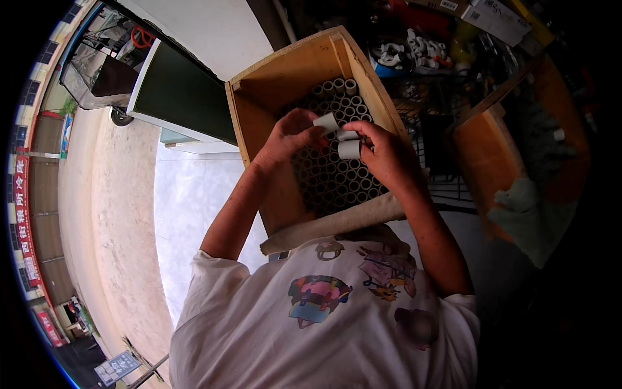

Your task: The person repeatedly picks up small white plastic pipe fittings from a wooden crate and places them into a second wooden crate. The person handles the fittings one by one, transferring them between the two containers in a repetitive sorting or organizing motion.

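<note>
Before me stands a wooden box (272, 63), with many short white plastic tubes (340, 188) packed upright side by side, their round open ends facing up. Over them, my left hand (295, 132) pinches one white tube (326, 123) between thumb and fingers, tilted slightly. Close on its right, my right hand (386, 148) grips a second tube (350, 150), lying roughly level. Another tube (347, 135) lies just above that one at the right fingertips, partly hidden by them. Along the near rim of the box runs a thick roll of beige cloth (335, 221).
Right of the box are a black wire rack (437, 182), another wooden box (491, 141) and a green cloth (520, 209). White plastic fittings (423, 51) and cartons (495, 19) lie at the upper right. A dark-topped cabinet (182, 90) stands left, beside a road (116, 194).
</note>
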{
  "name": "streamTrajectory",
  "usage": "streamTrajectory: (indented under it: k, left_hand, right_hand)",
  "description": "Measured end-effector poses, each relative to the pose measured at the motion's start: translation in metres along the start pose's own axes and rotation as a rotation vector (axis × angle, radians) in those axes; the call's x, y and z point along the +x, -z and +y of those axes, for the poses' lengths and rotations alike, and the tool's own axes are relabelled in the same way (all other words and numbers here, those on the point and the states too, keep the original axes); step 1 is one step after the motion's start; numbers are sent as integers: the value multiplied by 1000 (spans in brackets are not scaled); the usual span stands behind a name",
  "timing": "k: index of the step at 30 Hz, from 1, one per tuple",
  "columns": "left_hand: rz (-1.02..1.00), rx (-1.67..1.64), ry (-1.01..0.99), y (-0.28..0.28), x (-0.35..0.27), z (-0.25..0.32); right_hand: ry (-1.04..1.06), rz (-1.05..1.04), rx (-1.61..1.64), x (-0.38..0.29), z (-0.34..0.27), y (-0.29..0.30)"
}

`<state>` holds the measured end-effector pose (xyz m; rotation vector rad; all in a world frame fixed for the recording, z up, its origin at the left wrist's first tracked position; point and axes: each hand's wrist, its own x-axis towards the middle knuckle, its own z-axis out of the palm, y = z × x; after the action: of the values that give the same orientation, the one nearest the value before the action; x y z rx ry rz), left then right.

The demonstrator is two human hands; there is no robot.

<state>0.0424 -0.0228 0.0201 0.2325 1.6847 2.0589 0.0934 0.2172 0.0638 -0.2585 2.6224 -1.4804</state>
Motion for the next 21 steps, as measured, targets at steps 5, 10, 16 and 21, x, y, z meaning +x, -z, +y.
streamTrajectory:
  k: [5, 10, 16, 21]
  left_hand:
    - [281, 243, -27, 54, 49, -13]
    - [449, 592, 150, 92, 112, -52]
    - [454, 1142, 62, 109, 144, -102]
    - [507, 1041, -27, 137, 160, -149]
  right_hand:
    - [-1, -42, 26, -1, -9, 1]
    - [16, -55, 18, 1, -3, 0]
    - [56, -23, 35, 1, 3, 1]
    - [50, -46, 11, 2, -4, 3]
